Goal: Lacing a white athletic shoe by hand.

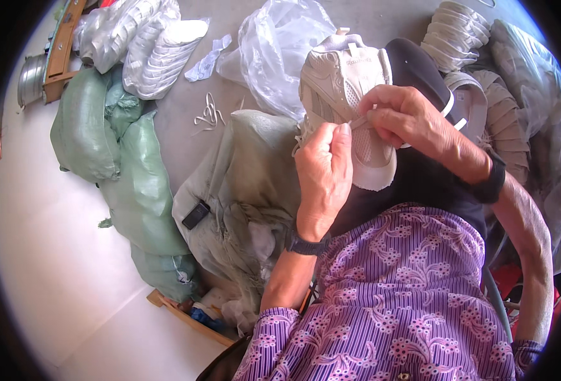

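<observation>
A beige sneaker upper point(344, 73) rests on my dark-clothed lap, its toe pointing toward me. Over its toe end, a pale shoelace point(358, 122) runs between my two hands. Thumb and fingers of my left hand point(323, 171) are pinched together on the lace at the upper's left side. My right hand point(407, 117) comes across from the right, its curled fingers closed on the lace just above the mesh toe. The exact fingertip hold is partly hidden on both hands.
Green sacks point(138, 184) line the left side, beside a grayish sack point(255, 159) carrying a small black device point(196, 215). Loose white laces point(209, 114) lie on the floor near a clear plastic bag point(280, 51). Nested stacks of pale uppers point(458, 35) stand at the upper right.
</observation>
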`<state>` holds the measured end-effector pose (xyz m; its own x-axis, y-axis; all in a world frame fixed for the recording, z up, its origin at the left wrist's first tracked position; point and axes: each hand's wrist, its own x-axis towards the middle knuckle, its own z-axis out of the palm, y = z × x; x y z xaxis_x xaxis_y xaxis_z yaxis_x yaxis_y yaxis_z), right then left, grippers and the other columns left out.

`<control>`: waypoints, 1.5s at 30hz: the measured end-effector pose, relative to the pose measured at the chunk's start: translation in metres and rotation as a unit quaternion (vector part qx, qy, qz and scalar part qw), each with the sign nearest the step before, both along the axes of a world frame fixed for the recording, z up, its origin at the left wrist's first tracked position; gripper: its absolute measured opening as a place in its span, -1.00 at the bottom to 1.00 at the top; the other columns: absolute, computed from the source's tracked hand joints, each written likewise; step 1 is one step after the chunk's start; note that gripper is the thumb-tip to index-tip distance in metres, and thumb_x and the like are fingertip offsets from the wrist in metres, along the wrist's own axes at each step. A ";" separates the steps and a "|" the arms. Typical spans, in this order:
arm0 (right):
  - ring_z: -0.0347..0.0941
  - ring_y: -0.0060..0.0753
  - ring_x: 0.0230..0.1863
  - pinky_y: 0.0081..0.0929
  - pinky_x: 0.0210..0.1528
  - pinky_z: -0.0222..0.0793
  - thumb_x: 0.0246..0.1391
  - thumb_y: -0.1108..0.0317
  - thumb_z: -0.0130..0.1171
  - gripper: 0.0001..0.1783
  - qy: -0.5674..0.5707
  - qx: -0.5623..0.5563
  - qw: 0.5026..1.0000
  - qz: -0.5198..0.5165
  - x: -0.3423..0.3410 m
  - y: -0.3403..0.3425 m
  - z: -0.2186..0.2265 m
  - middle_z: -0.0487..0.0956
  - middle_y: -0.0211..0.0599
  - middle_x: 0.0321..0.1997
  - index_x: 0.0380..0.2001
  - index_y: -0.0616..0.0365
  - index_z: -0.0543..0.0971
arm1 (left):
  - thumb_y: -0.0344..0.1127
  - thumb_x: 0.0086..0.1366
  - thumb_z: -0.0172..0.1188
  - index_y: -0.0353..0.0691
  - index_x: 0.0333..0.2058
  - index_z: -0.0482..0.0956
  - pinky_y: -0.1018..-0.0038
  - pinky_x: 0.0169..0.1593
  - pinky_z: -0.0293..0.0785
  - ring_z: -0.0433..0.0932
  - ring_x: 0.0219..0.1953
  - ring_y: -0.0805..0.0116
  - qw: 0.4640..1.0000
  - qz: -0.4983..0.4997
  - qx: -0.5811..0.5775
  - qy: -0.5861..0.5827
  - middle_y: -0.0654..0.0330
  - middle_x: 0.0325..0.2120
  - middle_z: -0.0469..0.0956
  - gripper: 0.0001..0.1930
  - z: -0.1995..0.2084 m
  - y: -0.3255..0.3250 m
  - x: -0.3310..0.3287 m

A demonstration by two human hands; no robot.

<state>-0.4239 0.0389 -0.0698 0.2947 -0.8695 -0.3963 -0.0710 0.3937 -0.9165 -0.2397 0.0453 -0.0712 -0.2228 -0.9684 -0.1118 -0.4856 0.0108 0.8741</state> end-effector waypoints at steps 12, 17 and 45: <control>0.36 -0.74 -0.47 -0.72 -0.40 0.30 0.14 0.20 0.14 -0.77 -0.159 0.137 0.968 -0.139 0.017 0.018 0.007 0.51 -0.53 -0.48 -0.29 0.12 0.60 | -0.33 0.32 0.06 -0.36 -0.40 0.43 0.39 -0.41 0.36 0.40 -0.56 0.20 0.989 -0.061 -0.135 -0.030 0.05 -0.59 0.43 -0.81 0.013 0.004 -0.010; 0.39 -0.70 -0.38 -0.68 -0.33 0.33 0.15 0.20 0.10 -0.81 -0.231 0.126 0.954 -0.146 0.016 0.016 -0.002 0.51 -0.51 -0.38 -0.32 0.08 0.54 | -0.31 0.31 0.10 -0.35 -0.35 0.47 0.36 -0.38 0.38 0.46 -0.48 0.17 0.982 -0.118 -0.140 -0.040 0.05 -0.51 0.44 -0.82 0.025 -0.007 -0.006; 0.57 -0.13 -0.47 -0.37 -0.37 0.47 0.00 0.43 0.17 -0.88 0.100 -0.260 0.951 -0.135 -0.001 0.013 0.017 0.57 -0.05 -0.53 -0.42 0.27 0.58 | -0.49 0.00 0.24 -0.21 -0.42 0.46 0.22 -0.34 0.38 0.49 -0.37 0.01 0.841 -0.441 -0.169 -0.264 0.11 -0.37 0.41 -0.84 0.092 -0.082 -0.017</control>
